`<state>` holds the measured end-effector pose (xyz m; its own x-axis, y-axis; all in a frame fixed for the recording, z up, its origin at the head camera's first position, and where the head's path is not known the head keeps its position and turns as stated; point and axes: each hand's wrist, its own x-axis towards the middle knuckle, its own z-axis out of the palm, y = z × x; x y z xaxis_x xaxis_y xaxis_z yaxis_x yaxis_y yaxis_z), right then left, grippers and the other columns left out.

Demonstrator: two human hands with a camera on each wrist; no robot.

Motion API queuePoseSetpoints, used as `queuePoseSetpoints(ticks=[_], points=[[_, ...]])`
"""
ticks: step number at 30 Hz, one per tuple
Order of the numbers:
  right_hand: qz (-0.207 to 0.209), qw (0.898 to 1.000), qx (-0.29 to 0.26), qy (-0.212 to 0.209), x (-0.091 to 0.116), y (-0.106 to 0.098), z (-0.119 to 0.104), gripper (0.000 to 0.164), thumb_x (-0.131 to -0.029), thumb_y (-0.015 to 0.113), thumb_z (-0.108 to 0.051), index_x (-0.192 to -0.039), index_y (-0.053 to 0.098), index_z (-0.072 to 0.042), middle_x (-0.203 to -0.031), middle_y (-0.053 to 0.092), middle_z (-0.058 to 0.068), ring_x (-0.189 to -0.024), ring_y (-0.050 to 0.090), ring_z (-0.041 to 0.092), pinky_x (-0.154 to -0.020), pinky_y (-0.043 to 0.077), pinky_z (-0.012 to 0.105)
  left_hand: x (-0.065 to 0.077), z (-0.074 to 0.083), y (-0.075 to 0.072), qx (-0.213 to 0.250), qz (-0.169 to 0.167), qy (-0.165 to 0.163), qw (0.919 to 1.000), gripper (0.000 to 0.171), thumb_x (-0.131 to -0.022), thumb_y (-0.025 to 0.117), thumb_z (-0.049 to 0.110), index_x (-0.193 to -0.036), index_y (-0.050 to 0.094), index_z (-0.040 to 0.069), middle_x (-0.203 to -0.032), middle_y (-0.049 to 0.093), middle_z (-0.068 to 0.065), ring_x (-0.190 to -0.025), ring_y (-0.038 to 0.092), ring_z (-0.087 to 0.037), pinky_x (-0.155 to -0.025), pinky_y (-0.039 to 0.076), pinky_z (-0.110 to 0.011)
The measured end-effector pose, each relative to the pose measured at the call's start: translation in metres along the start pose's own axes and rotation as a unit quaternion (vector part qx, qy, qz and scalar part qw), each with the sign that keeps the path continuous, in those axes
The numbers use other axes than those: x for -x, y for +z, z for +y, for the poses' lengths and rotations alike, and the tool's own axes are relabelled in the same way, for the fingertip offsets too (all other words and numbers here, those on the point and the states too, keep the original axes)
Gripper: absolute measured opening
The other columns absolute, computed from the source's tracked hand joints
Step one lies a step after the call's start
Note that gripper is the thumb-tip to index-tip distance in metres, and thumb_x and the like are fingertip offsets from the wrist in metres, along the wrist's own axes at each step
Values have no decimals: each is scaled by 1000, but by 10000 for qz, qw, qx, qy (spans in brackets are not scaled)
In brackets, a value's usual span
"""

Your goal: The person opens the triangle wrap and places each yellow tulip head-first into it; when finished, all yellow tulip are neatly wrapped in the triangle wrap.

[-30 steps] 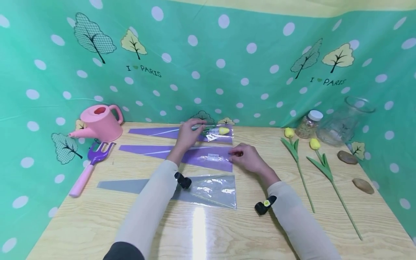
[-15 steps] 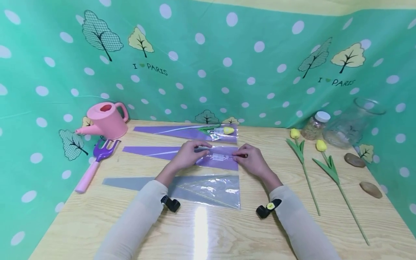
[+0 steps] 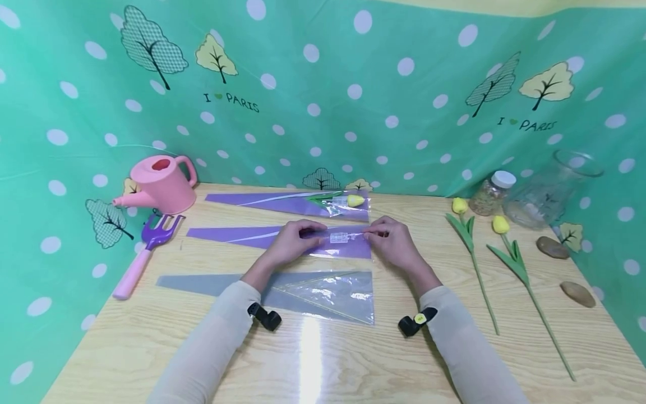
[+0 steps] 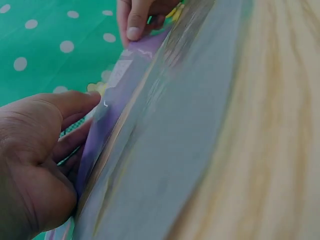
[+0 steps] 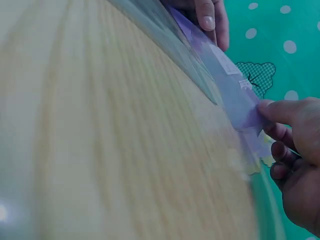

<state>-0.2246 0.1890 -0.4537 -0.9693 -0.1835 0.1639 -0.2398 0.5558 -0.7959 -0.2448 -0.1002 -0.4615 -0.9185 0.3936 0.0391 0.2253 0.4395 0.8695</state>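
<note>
In the head view, my right hand [image 3: 395, 244] pinches the wide right end of the middle purple flower sleeve [image 3: 348, 251] between thumb and fingertips. My left hand [image 3: 291, 245] touches the same sleeve left of its white label, thumb and index finger apart. Behind it lies another purple sleeve [image 3: 287, 205] with a yellow tulip [image 3: 355, 201] inside. A grey sleeve [image 3: 323, 297] with a clear front lies nearer me. The right wrist view shows my thumb and fingertips on the edge of the sleeve [image 5: 232, 95].
Two yellow tulips [image 3: 525, 275] lie at right, near a lidded jar [image 3: 488, 196], a glass vase [image 3: 535, 205] and two stones [image 3: 577, 294]. At left are a pink watering can [image 3: 164, 188] and a hand fork [image 3: 146, 255]. A polka-dot cloth [image 3: 323, 112] hangs behind the table.
My left hand has moved from the rear sleeve down to the middle sleeve. My right hand stays at the middle sleeve's right end.
</note>
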Motion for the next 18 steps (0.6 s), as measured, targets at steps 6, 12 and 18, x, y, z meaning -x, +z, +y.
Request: queuePoseSetpoints(ticks=[6,12,18], points=[[-61,10000,-39,-56,-2,-5,-9,15,-93,75,-8,-107,80,-7,-108,70,11,-94,64,23,-76,57,20,0,-1,1,26,166,-60,9998,33,-92,78,17,-124,74,15,-130,73,-5,-128,64,-23,-115,48,-41],[-238,9995,179,57,-4,-5,-13,14,-93,74,-5,-105,80,-4,-106,70,11,-93,63,22,-75,55,21,1,1,2,29,164,-46,9999,34,-91,79,19,-124,73,16,-129,73,-4,-126,65,-24,-115,48,-42],[-157,9995,112,263,-4,-2,-14,12,-93,76,-10,-103,80,-7,-105,72,10,-93,63,22,-75,55,22,2,1,3,41,141,-102,9998,34,-90,79,18,-124,73,16,-129,73,-5,-124,66,-24,-114,49,-42]])
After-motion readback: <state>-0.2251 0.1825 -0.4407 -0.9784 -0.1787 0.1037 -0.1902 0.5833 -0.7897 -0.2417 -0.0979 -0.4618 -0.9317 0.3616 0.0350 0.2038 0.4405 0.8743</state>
